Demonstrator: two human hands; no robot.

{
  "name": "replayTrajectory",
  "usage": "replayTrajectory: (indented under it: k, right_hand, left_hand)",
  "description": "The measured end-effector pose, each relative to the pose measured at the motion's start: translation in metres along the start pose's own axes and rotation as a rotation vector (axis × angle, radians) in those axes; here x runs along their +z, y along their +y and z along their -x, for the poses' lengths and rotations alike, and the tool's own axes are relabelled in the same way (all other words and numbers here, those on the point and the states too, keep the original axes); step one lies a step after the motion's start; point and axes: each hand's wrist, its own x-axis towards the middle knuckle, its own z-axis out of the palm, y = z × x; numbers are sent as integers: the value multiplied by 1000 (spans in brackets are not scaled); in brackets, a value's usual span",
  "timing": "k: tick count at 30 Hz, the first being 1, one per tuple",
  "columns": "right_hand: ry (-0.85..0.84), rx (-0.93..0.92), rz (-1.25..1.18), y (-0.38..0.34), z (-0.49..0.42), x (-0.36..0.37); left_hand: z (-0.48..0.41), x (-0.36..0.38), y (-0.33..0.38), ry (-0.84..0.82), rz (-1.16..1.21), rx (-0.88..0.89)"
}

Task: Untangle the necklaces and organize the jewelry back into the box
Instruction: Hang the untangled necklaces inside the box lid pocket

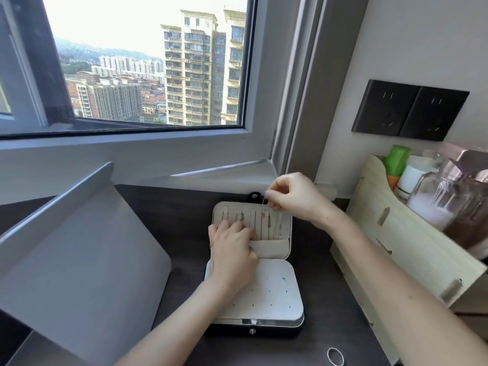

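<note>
Grey panel (79, 249), wooden rack (396, 233) flank box (266, 294).

Bright daylit window (148, 62) over high-rises, dark desk (324, 299), 2 black wall sockets (409, 110), white wall (422, 35)

Home setting: private room in high-rise flat. Large window (148, 64) behind desk (179, 207) looks out on residential towers and distant hills from upper floor. Dark wood desk fits into wall corner. Black double wall socket (410, 110) above right edge. Pale wooden organizer (396, 233) at right edge holds toiletry bottles (396, 161) and glass jars (433, 199). Grey metal stand (79, 247) at left edge. Open jewelry box (253, 294) mid-desk.
</note>
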Motion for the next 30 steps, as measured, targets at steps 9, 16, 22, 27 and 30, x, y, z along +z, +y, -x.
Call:
replayTrajectory:
  k: [9,16,22,27,30]
  right_hand:
    - [-15,36,-75,16,8,19]
    - [198,110,-97,33,9,27]
    - [483,171,114,36,12,52]
    - [546,207,237,31,11,65]
    - [506,199,264,32,16,68]
  left_hand:
    - [-32,-5,14,-80,129,-122]
    - [-35,3,18,-13,257,-339]
    - [-40,10,26,-21,65,-476]
    - [-44,9,30,-71,-109,-469]
    - [-43,7,28,-129,-160,-442]
